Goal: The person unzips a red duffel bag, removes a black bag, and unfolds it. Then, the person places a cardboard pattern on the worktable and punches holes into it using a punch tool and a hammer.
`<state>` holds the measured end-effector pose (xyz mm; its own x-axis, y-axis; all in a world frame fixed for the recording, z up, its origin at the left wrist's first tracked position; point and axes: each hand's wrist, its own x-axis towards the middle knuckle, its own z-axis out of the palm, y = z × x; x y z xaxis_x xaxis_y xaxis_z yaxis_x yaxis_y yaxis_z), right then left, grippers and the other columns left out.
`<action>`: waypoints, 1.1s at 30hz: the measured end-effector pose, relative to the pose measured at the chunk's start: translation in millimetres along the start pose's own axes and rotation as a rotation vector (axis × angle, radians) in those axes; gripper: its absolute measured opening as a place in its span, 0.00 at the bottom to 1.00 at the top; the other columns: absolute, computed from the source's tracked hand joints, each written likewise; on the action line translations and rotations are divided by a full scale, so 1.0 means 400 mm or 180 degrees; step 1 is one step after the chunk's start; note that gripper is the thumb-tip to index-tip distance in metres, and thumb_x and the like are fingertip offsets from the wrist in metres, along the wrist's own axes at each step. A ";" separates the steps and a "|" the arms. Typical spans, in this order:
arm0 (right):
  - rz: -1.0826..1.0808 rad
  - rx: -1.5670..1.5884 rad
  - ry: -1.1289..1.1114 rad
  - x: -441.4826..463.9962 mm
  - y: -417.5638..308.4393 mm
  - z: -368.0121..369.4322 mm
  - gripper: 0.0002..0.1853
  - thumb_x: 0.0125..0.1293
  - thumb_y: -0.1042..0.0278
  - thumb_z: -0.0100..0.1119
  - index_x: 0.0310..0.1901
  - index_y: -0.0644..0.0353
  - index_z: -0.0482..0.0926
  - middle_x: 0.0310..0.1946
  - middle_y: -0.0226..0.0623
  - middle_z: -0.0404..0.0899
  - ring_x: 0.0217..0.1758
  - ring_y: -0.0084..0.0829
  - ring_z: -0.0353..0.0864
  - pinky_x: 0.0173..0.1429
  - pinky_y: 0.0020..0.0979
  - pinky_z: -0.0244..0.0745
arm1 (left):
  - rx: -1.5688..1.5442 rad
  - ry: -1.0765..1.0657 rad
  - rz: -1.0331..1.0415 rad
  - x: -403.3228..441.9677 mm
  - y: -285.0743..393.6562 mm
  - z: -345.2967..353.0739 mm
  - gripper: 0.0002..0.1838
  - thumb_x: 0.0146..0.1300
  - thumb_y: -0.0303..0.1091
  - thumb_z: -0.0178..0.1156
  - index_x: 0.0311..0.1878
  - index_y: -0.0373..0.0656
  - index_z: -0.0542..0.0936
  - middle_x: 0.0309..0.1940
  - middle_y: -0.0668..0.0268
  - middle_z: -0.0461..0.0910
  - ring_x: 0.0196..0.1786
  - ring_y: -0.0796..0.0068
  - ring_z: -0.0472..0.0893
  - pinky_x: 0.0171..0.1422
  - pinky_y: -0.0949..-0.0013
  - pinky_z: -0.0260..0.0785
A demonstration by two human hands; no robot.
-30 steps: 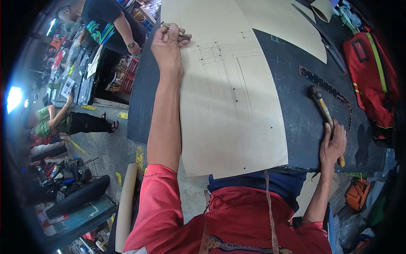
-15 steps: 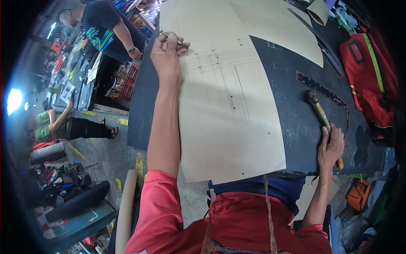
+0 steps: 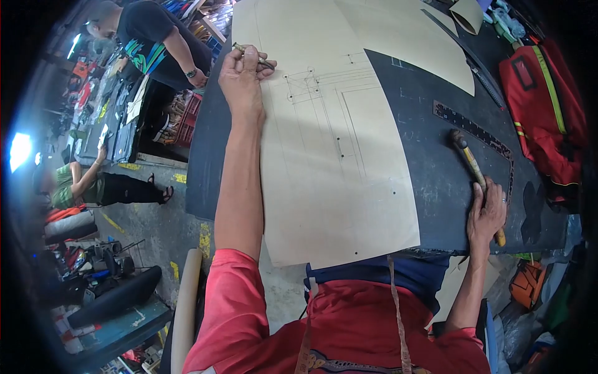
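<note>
A large sheet of tan pattern paper [image 3: 336, 206] covers much of the dark work table. It bears pencil lines and several small dark dots or holes. Near the sheet's left edge, my left hand [image 3: 242, 78] rests on the paper, its fingers closed round a short slim rod-shaped tool [image 3: 266, 65] with a dark end. To the right, my right hand [image 3: 488, 215] is wrapped round the wooden handle of a hammer [image 3: 474, 167], which lies low over the table with its head pointing away from me. A black metal L-shaped ruler [image 3: 474, 132] lies just beyond the hammer.
More tan paper [image 3: 417, 37] and a long dark ruler [image 3: 464, 53] lie at the far side. A red bag [image 3: 542, 100] stands at the right edge. On the left are a co-worker in a black shirt [image 3: 149, 37], another person in green [image 3: 65, 187], and a paper roll [image 3: 187, 305].
The view has shifted slightly, so the sheet and table sit a little higher. Both hands keep their holds. The person in green has turned the paper they hold.
</note>
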<state>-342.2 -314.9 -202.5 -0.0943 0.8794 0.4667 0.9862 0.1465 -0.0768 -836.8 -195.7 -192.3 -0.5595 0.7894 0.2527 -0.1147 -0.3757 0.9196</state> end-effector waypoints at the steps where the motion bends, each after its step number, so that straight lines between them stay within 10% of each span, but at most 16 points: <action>1: 0.0040 -0.0009 -0.0052 0.001 -0.002 -0.002 0.14 0.78 0.60 0.59 0.56 0.58 0.83 0.41 0.41 0.78 0.43 0.43 0.79 0.46 0.41 0.70 | -0.0052 0.0020 0.0020 -0.002 0.002 0.003 0.13 0.76 0.35 0.65 0.52 0.35 0.77 0.38 0.61 0.84 0.35 0.70 0.88 0.38 0.75 0.80; 33: 0.0001 0.0025 -0.0027 -0.001 0.004 0.005 0.14 0.78 0.61 0.59 0.56 0.60 0.83 0.41 0.42 0.78 0.45 0.44 0.79 0.48 0.41 0.73 | 0.0086 -0.0024 0.0012 0.002 -0.002 -0.006 0.14 0.76 0.36 0.65 0.55 0.37 0.77 0.41 0.60 0.84 0.40 0.66 0.90 0.42 0.73 0.83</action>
<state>-340.8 -314.1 -204.5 -0.0952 0.8832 0.4592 0.9851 0.1499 -0.0839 -839.1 -195.9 -193.7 -0.5536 0.7917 0.2583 -0.0904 -0.3655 0.9264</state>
